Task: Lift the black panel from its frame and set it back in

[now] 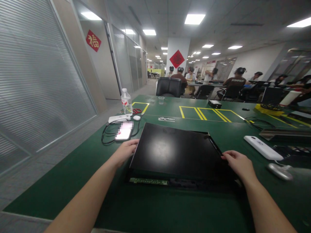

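A flat black display panel (pixel 167 152) lies tilted over a shallow black frame (pixel 215 144), its left side raised. Along the near edge, a green circuit board strip (pixel 148 181) shows beneath it. My left hand (pixel 127 149) is closed on the panel's left edge, with some fingertips hidden behind it. At the right side my right hand (pixel 239 163) pinches the edge where the frame and panel meet. Part of that grip is lost in dark shadow.
On the green table (pixel 60 191), a phone (pixel 123 130), cables and a water bottle (pixel 126 102) stand left. Calipers (pixel 166 119) and a plastic cup (pixel 161 100) lie beyond the panel. A white power bank (pixel 262 147) and a silver mouse-like object (pixel 280 171) are right. People sit farther back.
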A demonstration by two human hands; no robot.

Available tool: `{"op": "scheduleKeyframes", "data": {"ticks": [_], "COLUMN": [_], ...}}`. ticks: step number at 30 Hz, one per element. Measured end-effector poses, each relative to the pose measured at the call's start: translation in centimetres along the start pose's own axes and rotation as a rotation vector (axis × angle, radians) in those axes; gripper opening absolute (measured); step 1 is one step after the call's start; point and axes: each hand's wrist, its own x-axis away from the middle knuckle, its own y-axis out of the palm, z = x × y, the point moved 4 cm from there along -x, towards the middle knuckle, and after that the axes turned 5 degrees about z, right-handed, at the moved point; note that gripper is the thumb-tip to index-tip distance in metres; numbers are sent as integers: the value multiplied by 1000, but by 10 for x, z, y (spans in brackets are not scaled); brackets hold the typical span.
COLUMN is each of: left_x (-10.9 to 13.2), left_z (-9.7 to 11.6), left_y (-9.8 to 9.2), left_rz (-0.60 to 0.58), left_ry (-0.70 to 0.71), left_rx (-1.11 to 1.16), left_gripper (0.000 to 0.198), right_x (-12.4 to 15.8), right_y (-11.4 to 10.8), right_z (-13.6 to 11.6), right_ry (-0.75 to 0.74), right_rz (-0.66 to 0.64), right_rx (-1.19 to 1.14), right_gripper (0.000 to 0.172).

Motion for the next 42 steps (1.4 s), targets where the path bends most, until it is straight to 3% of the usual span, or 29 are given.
{"op": "scheduleKeyframes", "data": {"ticks": [7, 10, 15, 25, 30, 34, 37, 42], "left_x": [1, 5, 8, 5, 7, 4, 3, 3], "left_z": [-5, -7, -12, -8, -4, -2, -1, -3], "left_y": [13, 18, 21, 22, 22, 18, 17, 14], "left_rz": [50, 33, -40, -91, -129, -120, -127, -107], "left_ry": [-142, -162, -136, 1, 54, 58, 42, -17], "left_rx": [325, 353, 289, 337, 368, 381, 402, 406], "left_gripper": [18, 26, 62, 70, 82, 81, 78, 71], "right_x": [2, 4, 5, -1, -4, 7, 19, 26], "right_y": [-1, -1, 0, -6, 6, -4, -16, -20], "right_z": [-3, -6, -6, 0, 1, -9, -22, -16], "right_ry": [15, 30, 63, 111, 144, 191, 153, 410], "right_rz": [13, -4, -23, 99, -18, 1, -87, -153], "right_rx": [-1, -17, -37, -104, -339, -657, -875, -1061], "right_gripper": [31, 32, 31, 33, 31, 36, 38, 17]}}
